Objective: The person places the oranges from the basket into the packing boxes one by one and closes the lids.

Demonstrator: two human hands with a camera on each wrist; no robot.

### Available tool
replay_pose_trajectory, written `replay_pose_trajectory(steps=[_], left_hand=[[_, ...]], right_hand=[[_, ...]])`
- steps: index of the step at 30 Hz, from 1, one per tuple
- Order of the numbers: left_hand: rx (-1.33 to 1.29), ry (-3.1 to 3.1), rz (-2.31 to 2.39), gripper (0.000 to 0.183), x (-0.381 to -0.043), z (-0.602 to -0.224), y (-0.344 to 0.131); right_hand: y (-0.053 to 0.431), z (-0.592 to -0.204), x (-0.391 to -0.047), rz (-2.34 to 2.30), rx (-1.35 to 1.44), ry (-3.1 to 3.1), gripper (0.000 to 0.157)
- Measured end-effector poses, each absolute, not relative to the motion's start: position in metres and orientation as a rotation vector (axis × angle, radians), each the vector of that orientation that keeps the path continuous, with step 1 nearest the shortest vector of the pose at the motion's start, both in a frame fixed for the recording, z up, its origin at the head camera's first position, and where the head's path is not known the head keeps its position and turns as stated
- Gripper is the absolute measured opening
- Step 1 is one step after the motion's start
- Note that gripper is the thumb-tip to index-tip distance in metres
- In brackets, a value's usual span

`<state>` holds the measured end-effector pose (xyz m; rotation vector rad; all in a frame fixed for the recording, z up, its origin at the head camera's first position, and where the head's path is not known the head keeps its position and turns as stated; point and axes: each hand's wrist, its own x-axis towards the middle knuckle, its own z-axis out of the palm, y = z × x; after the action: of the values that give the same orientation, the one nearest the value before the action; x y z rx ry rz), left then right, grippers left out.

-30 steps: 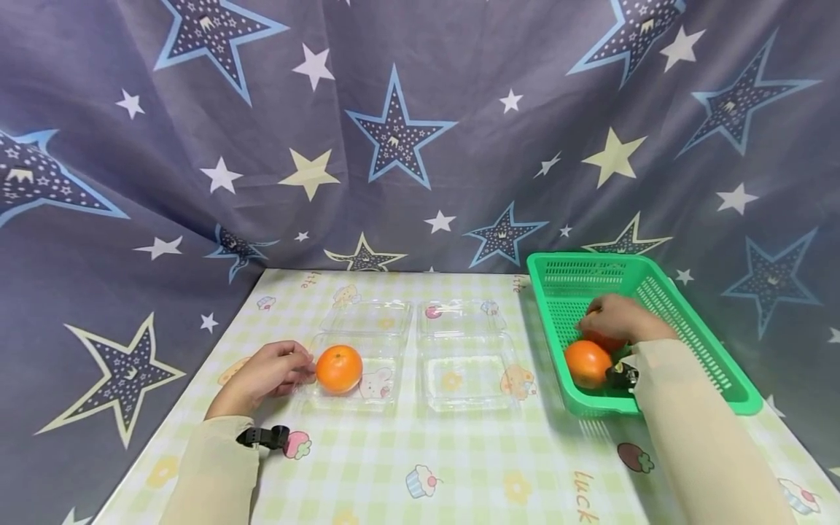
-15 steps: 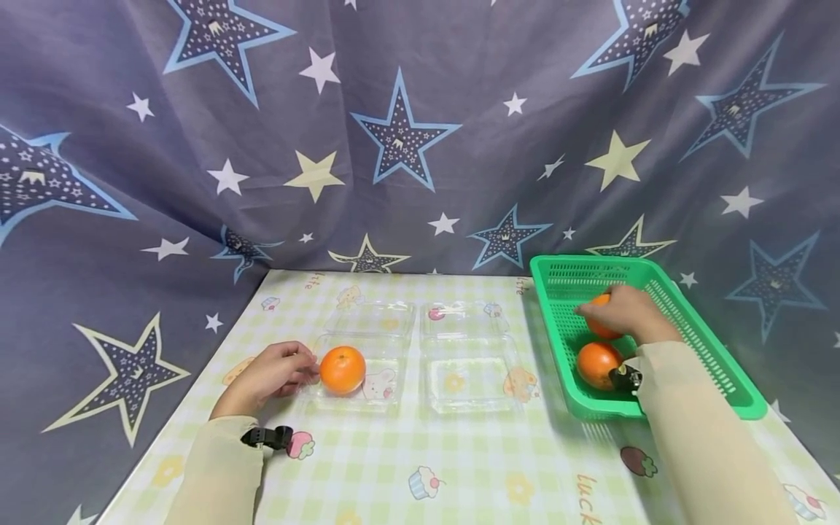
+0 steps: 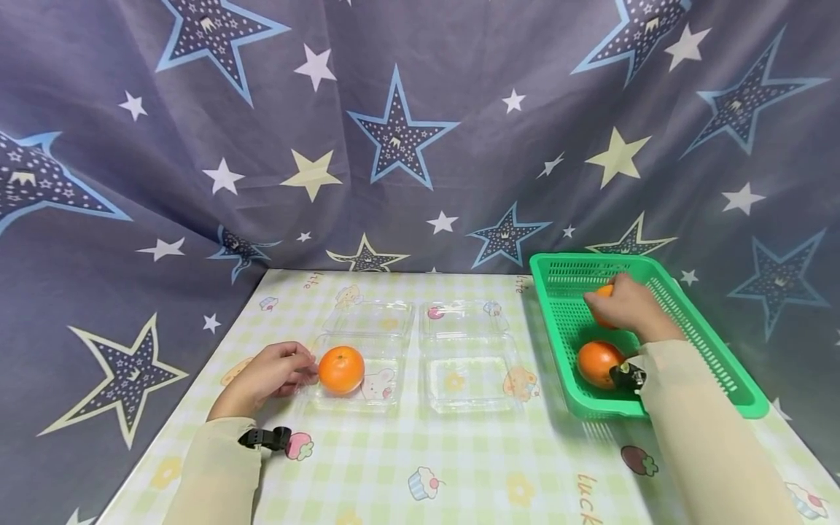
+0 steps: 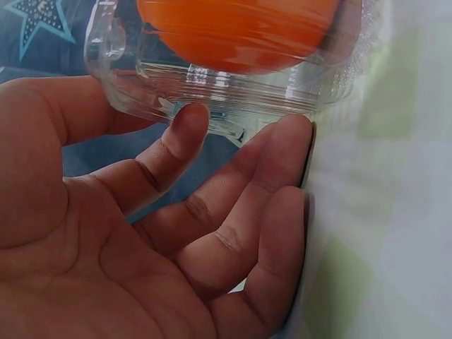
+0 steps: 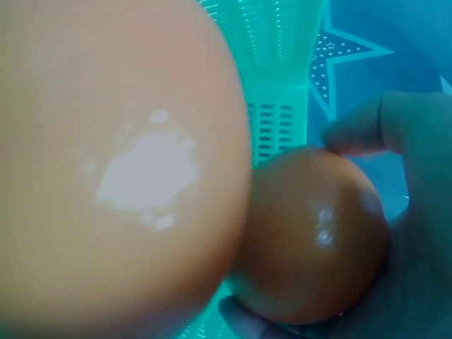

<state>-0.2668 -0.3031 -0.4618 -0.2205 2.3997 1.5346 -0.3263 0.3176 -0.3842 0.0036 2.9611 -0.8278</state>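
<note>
My right hand (image 3: 626, 305) grips an orange (image 3: 603, 306) inside the green basket, with thumb and fingers round its sides in the right wrist view. Another orange (image 3: 599, 364) lies nearer in the basket and fills the left of that view, close to the camera. On the left, an orange (image 3: 341, 370) sits in one half of an opened clear plastic container (image 3: 383, 397). The left hand (image 3: 278, 370) is at this container's left edge. In the left wrist view its thumb and index finger pinch the plastic wall, while the other fingers (image 4: 282, 152) curl below, against the tabletop.
A second opened clear container (image 3: 469, 401) lies to the right of the first, its lid half toward the back. The green basket (image 3: 558, 364) stands at the table's right side. A star-patterned curtain (image 3: 420, 131) hangs behind the checked tablecloth (image 3: 367, 467).
My right hand has turned round the farther orange and shifted slightly back and right with it. The nearer orange has moved a little right in the basket. The left hand stays put.
</note>
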Motion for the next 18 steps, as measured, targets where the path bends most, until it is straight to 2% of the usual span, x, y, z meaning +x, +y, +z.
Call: replay_pose_trajectory(steps=[4,7,18], left_hand=[[-0.211,2.404,1.530,0.022,-0.2653,-0.4587,-0.3024],[-0.213,2.404,1.536,0.023,-0.2644,-0.4591,-0.3012],[-0.215,2.395,1.547,0.022,-0.2641,-0.4583,-0.3032]], right_hand=[[0.3155,-0.3807,-0.3262,-0.872,0.010,2.971,0.066],[0.3166,-0.3815,-0.3269,-0.870,0.028,3.007,0.077],[0.3131,-0.3771,-0.3271,-0.838,0.039,3.115,0.094]])
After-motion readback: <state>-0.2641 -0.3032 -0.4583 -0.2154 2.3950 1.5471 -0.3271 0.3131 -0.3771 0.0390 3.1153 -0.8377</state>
